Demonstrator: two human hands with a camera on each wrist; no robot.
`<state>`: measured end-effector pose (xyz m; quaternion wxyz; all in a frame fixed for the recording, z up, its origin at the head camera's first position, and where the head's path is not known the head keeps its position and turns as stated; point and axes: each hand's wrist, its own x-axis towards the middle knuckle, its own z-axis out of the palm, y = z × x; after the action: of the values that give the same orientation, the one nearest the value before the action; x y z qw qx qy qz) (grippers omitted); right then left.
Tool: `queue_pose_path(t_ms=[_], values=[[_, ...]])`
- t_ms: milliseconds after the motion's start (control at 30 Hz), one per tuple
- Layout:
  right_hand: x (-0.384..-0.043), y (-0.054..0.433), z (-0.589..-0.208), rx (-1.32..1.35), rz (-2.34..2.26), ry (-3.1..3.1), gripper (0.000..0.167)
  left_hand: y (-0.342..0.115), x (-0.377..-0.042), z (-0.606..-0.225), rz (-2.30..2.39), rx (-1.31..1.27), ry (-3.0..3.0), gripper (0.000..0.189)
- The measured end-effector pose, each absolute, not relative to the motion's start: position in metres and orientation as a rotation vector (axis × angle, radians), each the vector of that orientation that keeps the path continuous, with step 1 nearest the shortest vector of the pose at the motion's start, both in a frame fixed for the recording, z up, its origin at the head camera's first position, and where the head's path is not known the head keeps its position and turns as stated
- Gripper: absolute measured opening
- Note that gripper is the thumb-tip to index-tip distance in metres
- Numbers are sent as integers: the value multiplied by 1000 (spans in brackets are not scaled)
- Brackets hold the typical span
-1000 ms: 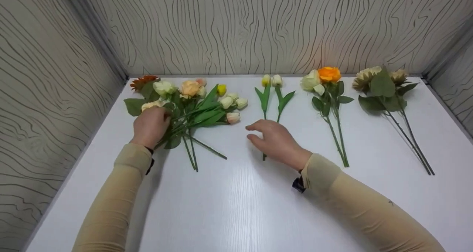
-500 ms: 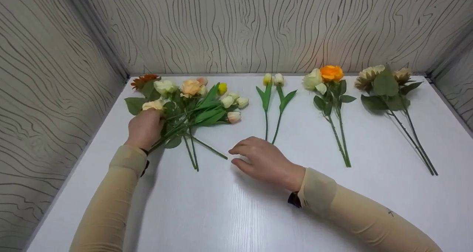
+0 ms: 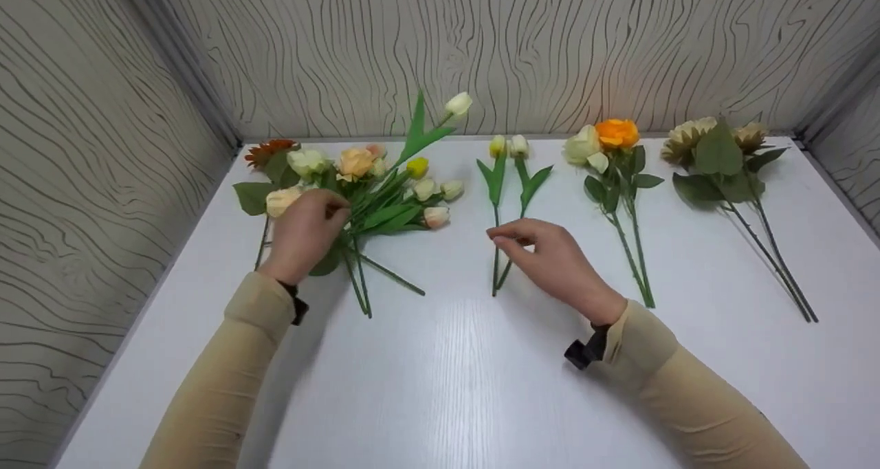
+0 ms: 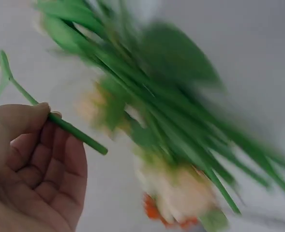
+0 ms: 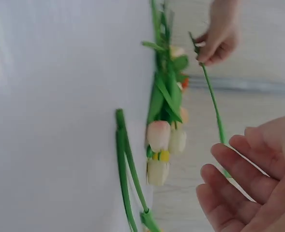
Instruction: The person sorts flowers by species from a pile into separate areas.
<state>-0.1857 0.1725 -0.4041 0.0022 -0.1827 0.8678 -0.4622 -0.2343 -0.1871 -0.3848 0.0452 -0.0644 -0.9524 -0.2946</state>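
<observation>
My left hand (image 3: 306,232) pinches the stem of a white tulip (image 3: 458,104) between thumb and fingers. The tulip's head and leaves point up to the right, above the heap of flowers. In the left wrist view its short lower stem (image 4: 79,134) sticks out past the fingertips. Under this hand lies the mixed heap, with a peach rose (image 3: 355,163), a pink-tipped tulip (image 3: 436,216) and a rust-orange flower (image 3: 270,153). My right hand (image 3: 560,263) holds nothing; its fingers are loosely bent in the right wrist view. It hovers over two tulip stems (image 3: 496,263).
Right of those two tulips lie an orange rose (image 3: 617,133) and a cream rose (image 3: 583,146), side by side. Farther right are two beige flowers (image 3: 687,142) with broad leaves. The white table (image 3: 440,386) ends at a wood-patterned back wall (image 3: 385,49).
My left hand has lifted a white tulip from the heap and shifted right with it. The right hand dipped toward the front left, then moved back up and right over the two tulip stems.
</observation>
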Motion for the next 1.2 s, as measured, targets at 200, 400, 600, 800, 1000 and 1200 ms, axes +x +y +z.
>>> queue_pose_path(t_ms=[200,400,600,800,1000,1200], values=[[-198,193,-395,-302,-1936,2411,35,-93,-217,-391,-1621,-340,-2766,15],[-203,209,-383,-148,-2243,2176,46,-26,-202,-402,-1946,-464,-2695,12],[-204,221,-377,-18,-2418,1992,47,2,-194,-412,-2025,-538,-2687,10],[-204,224,-378,-12,-2476,1972,45,13,-189,-418,-2177,-626,-2640,12],[-205,225,-379,12,-2534,1954,46,16,-185,-420,-2263,-661,-2681,11],[-207,223,-382,1,-2467,1970,45,16,-183,-422,-2231,-671,-2694,9]])
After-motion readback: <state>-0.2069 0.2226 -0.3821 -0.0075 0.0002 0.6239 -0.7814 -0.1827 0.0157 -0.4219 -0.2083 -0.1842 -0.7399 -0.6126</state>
